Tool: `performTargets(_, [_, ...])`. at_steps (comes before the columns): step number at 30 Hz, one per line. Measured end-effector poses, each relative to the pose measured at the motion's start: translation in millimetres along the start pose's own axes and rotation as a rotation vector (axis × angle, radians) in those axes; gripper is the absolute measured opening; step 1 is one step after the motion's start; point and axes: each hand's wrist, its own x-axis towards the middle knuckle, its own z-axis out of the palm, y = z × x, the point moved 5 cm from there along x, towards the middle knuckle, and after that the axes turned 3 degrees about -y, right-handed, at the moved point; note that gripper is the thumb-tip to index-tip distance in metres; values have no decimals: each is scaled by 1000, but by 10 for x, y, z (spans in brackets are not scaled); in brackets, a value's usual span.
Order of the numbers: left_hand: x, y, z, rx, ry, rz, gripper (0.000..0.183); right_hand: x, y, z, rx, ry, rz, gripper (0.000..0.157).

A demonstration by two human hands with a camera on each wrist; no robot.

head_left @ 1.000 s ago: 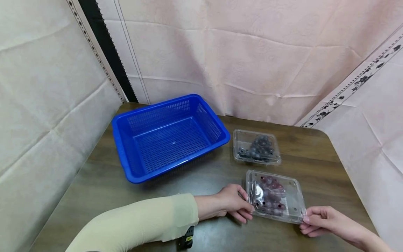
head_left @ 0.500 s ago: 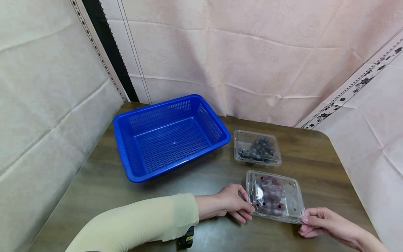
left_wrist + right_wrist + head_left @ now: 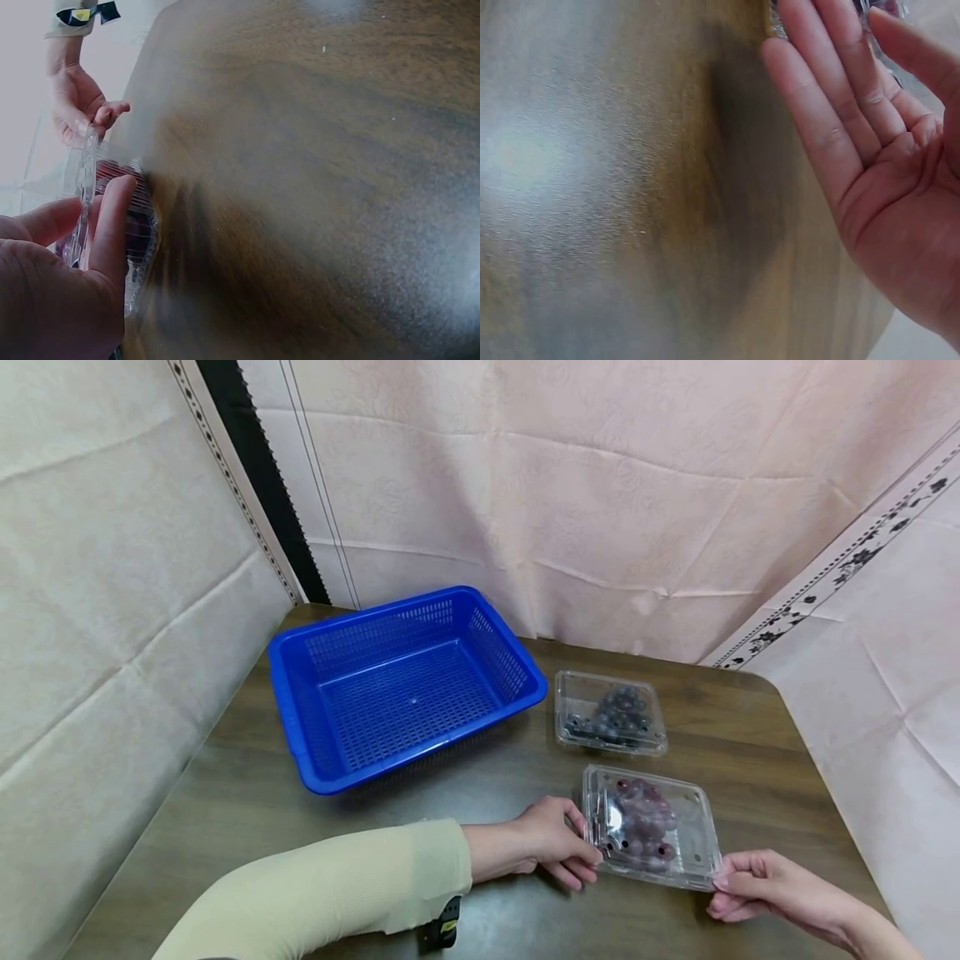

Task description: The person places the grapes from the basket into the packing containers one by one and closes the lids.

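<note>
A clear plastic clamshell box (image 3: 693,835) with reddish-purple grapes (image 3: 643,822) inside lies lid down or up on the front right of the table, its lid closed over the fruit. At its left edge my left hand (image 3: 551,842) pinches the rim between thumb and fingers; the left wrist view shows the thumb and fingers (image 3: 112,225) on both sides of that rim. My right hand (image 3: 776,889) pinches the box's near right corner. In the right wrist view its other fingers (image 3: 829,127) extend, the box mostly out of frame.
Behind it stands a second clear clamshell box (image 3: 573,693) with dark grapes (image 3: 622,710). A blue perforated plastic basket (image 3: 408,768) sits at the back left of the wooden table (image 3: 225,827). Pale cloth (image 3: 600,485) hangs behind and along both sides.
The right hand has shifted very slightly left. Both hands keep their hold on the same parts of the grape box.
</note>
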Motion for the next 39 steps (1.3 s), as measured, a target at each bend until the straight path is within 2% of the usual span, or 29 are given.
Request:
performTargets(4, [-5,27,-16,27,1,4,27,-28,-53,-67,-67,17,15,27])
performTargets(10, [-66,127,-78,146,8,7,25,-110,-206,-217,-157,47,21,33])
performTargets(12, [-94,171,-119,192,17,13,25,-122,-283,-255,-240,86,20,35])
performTargets(14, [-124,223,-173,245,35,24,25,-119,-379,-282,-369,142,12,35])
performTargets(17, [-170,326,-264,354,73,49,26,-97,-569,-287,-640,303,-6,33])
performTargets(19, [-211,417,-322,454,95,78,28,-77,-714,-272,-858,455,-25,30])
performTargets(22, [-282,582,-405,679,126,148,30,-46,-915,-229,-1147,694,-35,21])
performTargets(25, [-359,734,-476,874,134,218,36,-15,-1068,-193,-1334,857,-78,15])
performTargets(27, [-418,826,-538,956,141,258,39,16,-1139,-175,-1380,915,-122,18])
performTargets(32, [-601,1046,-740,1030,177,379,38,59,-1263,-119,-1466,1008,-187,28])
performTargets(36, [-768,1176,-978,1035,223,443,36,84,-1319,-91,-1514,1064,-171,37])
performTargets(39, [-889,1240,-1198,1064,289,471,37,108,-1341,-97,-1529,1092,-135,46])
